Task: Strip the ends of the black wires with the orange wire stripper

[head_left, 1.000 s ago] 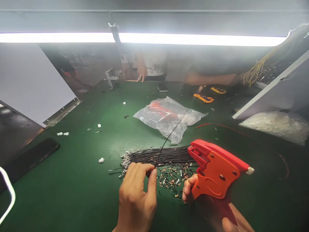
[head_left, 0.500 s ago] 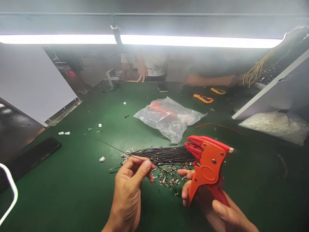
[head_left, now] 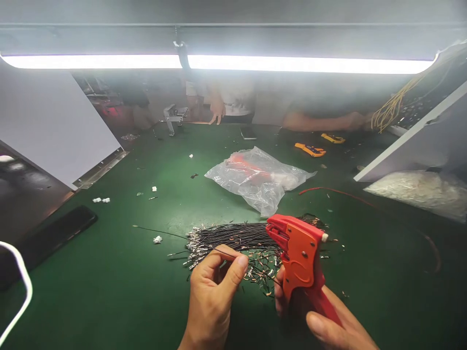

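A: Start at the bundle of black wires (head_left: 237, 238) on the green bench (head_left: 120, 287); everything sits around it. What's the left hand (head_left: 215, 296) doing?

B: It's just on the near side of the bundle, thumb and forefinger pinched tight on a single black wire (head_left: 175, 235). That strand runs out past the bundle's left end, low over the mat, free end well clear of the pile.

A: And the right hand (head_left: 328, 325)?

B: Near-right of the bundle, fingers wrapped round the handles of the orange wire stripper (head_left: 301, 257). The tool stands nearly upright, its head over the bundle's right end, nose pointing left. Whether the nose touches the wires, I can't tell.

A: Under the tool?

B: A scatter of cut wire scraps (head_left: 260, 274) on the mat, touching the bundle's near edge, between the two hands.

A: Beyond the bundle?

B: A clear plastic bag (head_left: 257, 177) with something orange inside, just behind it. Further back, two yellow tools (head_left: 310, 149) lie near a co-worker's forearm (head_left: 321, 121) at the far edge. Another person's hand (head_left: 218, 111) rests on that edge too.

A: Off to the left?

B: A dark phone (head_left: 51, 238) lies flat, well apart from the bundle, with small white bits (head_left: 102, 200) beyond it
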`<state>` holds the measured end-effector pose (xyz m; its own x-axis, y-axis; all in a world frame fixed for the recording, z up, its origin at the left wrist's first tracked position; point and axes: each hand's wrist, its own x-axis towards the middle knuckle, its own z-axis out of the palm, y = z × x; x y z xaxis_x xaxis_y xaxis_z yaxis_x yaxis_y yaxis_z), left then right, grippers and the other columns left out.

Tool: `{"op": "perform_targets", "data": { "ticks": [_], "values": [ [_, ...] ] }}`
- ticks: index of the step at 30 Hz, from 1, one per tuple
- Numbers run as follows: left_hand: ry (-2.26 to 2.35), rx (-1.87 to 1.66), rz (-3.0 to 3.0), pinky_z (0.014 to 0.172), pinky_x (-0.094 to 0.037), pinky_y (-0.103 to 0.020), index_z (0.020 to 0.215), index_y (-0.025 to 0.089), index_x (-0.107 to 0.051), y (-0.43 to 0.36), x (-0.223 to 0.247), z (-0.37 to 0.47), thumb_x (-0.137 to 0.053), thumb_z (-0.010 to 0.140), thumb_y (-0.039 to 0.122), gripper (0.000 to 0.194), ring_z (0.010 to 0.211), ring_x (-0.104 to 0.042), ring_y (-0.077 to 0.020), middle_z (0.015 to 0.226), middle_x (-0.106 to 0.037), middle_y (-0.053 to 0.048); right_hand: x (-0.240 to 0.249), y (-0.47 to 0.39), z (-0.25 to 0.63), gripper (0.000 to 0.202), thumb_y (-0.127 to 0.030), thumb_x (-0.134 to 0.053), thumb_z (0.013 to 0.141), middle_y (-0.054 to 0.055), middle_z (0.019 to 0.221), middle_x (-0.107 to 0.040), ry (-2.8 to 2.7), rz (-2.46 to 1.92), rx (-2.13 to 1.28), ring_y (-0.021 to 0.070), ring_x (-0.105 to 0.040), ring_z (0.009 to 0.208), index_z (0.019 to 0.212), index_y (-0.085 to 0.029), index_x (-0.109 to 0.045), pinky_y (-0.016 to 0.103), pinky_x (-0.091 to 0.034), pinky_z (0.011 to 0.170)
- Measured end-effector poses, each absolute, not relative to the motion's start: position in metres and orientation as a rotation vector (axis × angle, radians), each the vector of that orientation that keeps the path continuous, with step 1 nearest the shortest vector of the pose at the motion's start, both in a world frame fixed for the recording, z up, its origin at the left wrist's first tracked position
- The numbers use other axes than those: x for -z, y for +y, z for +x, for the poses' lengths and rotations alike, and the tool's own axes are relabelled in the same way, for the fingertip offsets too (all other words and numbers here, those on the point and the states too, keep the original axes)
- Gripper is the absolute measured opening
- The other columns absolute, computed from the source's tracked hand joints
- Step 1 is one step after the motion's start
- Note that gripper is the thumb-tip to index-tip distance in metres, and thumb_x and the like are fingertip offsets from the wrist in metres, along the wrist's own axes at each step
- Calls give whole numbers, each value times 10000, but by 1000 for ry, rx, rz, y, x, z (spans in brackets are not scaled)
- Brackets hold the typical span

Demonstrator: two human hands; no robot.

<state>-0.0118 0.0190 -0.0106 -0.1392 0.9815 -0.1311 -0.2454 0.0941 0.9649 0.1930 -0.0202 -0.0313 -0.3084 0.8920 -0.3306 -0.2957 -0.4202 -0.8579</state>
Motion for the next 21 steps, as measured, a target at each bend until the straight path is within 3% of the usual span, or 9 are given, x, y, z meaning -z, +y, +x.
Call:
{"op": "perform_targets", "data": {
  "ticks": [11,15,21],
  "values": [
    [1193,-1301,721,475,-417,-193,656,168,-732,19,6,-12,-839,758,445,314,548,-529,-101,608,-610,1,36,4,227,302,-415,-679,878,65,1139,-694,-789,-1133,-1367,322,-619,1081,1162,-315,-707,428,-543,897],
    [1124,-1357,710,491,-443,-203,689,176,-764,17,6,-12,-812,790,435,281,581,-542,-116,637,-632,-13,44,9,241,301,-396,-687,890,50,1238,-658,-869,-1186,-1313,312,-589,1131,1181,-318,-689,406,-523,950],
    [1120,-1356,720,512,-454,-193,718,175,-771,19,3,-19,-779,822,448,293,597,-532,-113,608,-611,-5,40,14,246,298,-425,-698,888,28,1157,-625,-970,-1257,-1176,300,-533,1101,1172,-337,-687,418,-416,990]
  ]
}}
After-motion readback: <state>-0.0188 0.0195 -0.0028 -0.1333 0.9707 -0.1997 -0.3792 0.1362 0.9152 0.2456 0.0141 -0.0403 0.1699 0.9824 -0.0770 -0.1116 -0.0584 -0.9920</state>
